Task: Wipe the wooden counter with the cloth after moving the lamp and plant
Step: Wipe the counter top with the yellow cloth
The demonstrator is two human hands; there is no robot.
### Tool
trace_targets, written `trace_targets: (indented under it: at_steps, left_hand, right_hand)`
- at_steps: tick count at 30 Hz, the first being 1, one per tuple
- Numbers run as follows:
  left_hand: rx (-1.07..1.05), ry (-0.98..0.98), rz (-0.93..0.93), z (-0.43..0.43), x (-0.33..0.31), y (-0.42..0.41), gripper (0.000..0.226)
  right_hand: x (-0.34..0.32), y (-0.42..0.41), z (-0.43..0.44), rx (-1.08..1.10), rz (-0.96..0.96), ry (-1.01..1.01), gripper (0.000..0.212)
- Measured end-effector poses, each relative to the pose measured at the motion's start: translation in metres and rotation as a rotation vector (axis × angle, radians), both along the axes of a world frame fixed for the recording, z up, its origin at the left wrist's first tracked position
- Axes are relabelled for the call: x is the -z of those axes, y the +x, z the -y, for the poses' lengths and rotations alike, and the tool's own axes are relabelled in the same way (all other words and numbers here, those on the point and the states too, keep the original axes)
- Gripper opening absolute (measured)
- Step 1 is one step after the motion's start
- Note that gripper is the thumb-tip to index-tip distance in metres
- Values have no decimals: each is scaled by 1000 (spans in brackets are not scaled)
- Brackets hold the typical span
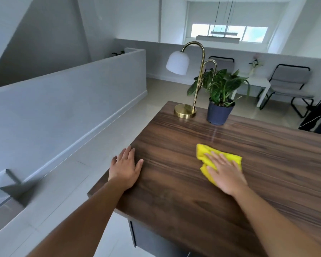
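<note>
Presently, the right hand (225, 173) lies flat, palm down and fingers spread, on a crumpled bright yellow cloth (216, 158), pressing it to the dark walnut-grained wooden counter (174, 182); it does not clench the cloth, only pins it under the open palm. Cloth sits near the middle of the visible counter top, part of it poking out beyond the fingertips and to the left of the hand.

Left hand (125, 168) rests open at the counter's left edge, fingers extended, palm on the wood, gripping nothing.

At the far left corner of the counter stands a brass gooseneck lamp with a round gold base and a white dome shade (185, 110). Just beside it, to the right, a leafy green plant in a dark blue pot (219, 112); some leaves overlap the lamp's stem. Both well apart from the cloth.

Beyond the counter: pale tiled floor (161, 93), two grey folding chairs with black frames (287, 84), a white side table (258, 83).
</note>
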State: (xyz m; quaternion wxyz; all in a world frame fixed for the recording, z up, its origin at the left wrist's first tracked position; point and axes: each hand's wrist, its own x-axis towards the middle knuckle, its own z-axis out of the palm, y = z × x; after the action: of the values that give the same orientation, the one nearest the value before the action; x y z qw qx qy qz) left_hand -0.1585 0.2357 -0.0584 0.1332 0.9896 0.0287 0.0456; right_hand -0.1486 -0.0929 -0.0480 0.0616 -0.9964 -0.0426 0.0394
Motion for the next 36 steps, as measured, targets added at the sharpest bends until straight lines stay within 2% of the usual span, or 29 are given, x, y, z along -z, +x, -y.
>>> trace_targets:
  at_steps: [3,6,12,17,24,30,36]
  left_hand:
    - [-24,43,-42,7,-2,-22,65]
    - [-80,14,-57,9,-1,-45,65]
    - [-145,-6,-94,3,3,-79,66]
    - [-153,15,-103,-9,5,-94,66]
    - [-157,14,-105,-37,9,-98,62]
    - [-69,6,-160,-53,4,-71,63]
    - [-40,12,-106,-53,8,-55,61]
  right_hand:
    - [2,-23,49,132,-31,-13,55]
    - [6,-55,55,92,-35,-33,56]
    - [6,-123,3,-242,-40,-16,57]
    - [5,-136,-65,-530,-38,33,55]
    - [9,-87,-148,-657,-24,72,54]
    - [10,-6,-202,-571,-22,75,54]
    - [10,86,-222,-452,-26,52,55]
